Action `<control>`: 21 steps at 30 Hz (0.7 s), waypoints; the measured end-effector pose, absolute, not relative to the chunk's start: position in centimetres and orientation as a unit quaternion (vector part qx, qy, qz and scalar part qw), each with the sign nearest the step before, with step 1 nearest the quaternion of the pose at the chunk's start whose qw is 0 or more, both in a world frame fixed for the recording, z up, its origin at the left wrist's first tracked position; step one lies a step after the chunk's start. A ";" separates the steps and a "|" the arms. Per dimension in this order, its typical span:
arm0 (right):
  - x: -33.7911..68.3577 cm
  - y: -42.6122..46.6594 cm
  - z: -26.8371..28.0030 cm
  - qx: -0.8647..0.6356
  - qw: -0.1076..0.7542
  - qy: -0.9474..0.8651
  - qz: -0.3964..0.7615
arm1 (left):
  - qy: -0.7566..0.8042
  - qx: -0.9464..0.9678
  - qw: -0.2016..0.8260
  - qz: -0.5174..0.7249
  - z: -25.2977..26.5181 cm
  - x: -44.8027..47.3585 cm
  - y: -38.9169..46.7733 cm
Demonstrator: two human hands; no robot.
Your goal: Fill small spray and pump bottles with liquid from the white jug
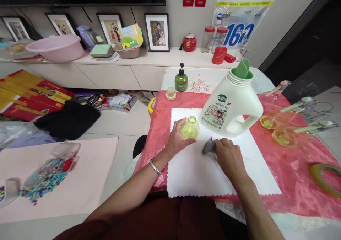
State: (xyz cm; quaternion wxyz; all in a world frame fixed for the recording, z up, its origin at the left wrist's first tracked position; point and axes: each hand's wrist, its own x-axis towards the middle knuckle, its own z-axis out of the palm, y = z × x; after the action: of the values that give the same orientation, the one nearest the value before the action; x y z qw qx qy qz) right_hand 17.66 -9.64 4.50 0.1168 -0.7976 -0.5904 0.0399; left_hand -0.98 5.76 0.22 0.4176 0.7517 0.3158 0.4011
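Observation:
My left hand [177, 137] is wrapped round a small ribbed yellow-green see-through bottle [190, 128], upright with its uncapped mouth facing up. It is just above or on a white scalloped-edge sheet [186, 172]; I cannot tell whether the base touches. My right hand [229, 158] is closed on a small grey piece [209, 146] low over the same sheet. A pale green bit shows under its fingers, and the piece's kind is not clear. Behind the hands stands a large pale green jug [230, 103] with a handle and a green scoop-like piece [242, 68] in its mouth.
A green pump bottle [181, 79] and a small round cap-like piece [171, 93] stand at the back of the red-covered table [162, 119]. Yellowish glass vessels [283, 137] with pale green sticks and a tape roll [326, 176] are at right. Colourful small pieces [46, 176] lie at left.

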 end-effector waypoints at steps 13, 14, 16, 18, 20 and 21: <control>17.7 -8.4 14.0 -0.572 0.669 -0.449 0.154 | 0.311 0.732 0.457 0.397 0.3 -0.9 5.8; 17.2 -7.6 14.8 -0.541 0.707 -0.427 0.158 | 0.309 0.731 0.459 0.399 0.3 -0.9 5.8; 16.2 -6.0 16.3 -0.491 0.752 -0.414 0.148 | 0.304 0.732 0.459 0.401 0.3 -0.9 5.8; 15.4 -4.6 17.4 -0.454 0.772 -0.426 0.130 | 0.299 0.734 0.458 0.401 0.2 -0.9 5.8; 14.8 -3.4 18.1 -0.429 0.778 -0.443 0.119 | 0.295 0.735 0.459 0.402 0.1 -0.9 5.8; 14.7 -3.0 18.3 -0.420 0.779 -0.451 0.116 | 0.294 0.736 0.458 0.402 0.0 -0.9 5.9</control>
State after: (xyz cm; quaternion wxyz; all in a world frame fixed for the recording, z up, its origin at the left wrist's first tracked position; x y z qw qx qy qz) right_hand 14.69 -2.99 18.31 0.7788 -0.4204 -0.4509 0.1156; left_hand -0.88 5.85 0.04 0.4583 0.7360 0.2941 0.4021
